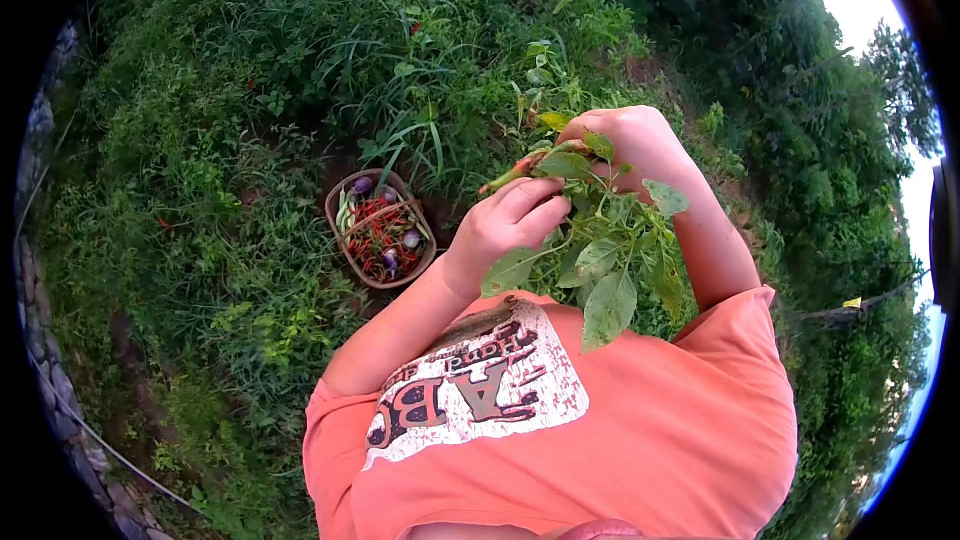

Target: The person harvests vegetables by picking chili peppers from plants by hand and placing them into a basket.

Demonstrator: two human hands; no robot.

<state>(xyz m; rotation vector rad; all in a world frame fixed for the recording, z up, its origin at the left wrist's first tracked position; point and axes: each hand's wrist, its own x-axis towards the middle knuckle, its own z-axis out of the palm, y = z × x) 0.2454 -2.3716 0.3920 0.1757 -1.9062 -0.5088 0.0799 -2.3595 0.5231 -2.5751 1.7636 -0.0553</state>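
A leafy plant [609, 306] with broad, partly holed leaves hangs in front of my chest, its foliage pointing down toward my shirt. Its thick reddish-green stalk [518, 172] sticks out to the left above my fingers. My right hand [628, 148] is closed around the stalk; leaves hide part of its fingers. Just to the left, my left hand [512, 220] has its fingers curled together at the plant's stems and leaves, fingertips partly hidden. Near my left forearm, a brown handled basket [334, 210] on the ground holds red chili peppers [372, 230], purple eggplants [362, 184] and pale green pods [345, 212].
Dense grass and weeds [230, 110] cover the ground around the basket. Taller bushes [760, 90] rise on the right. A stone edge [62, 410] and a thin pale line [130, 465] run along the lower left. A small yellow item [852, 303] shows at the right.
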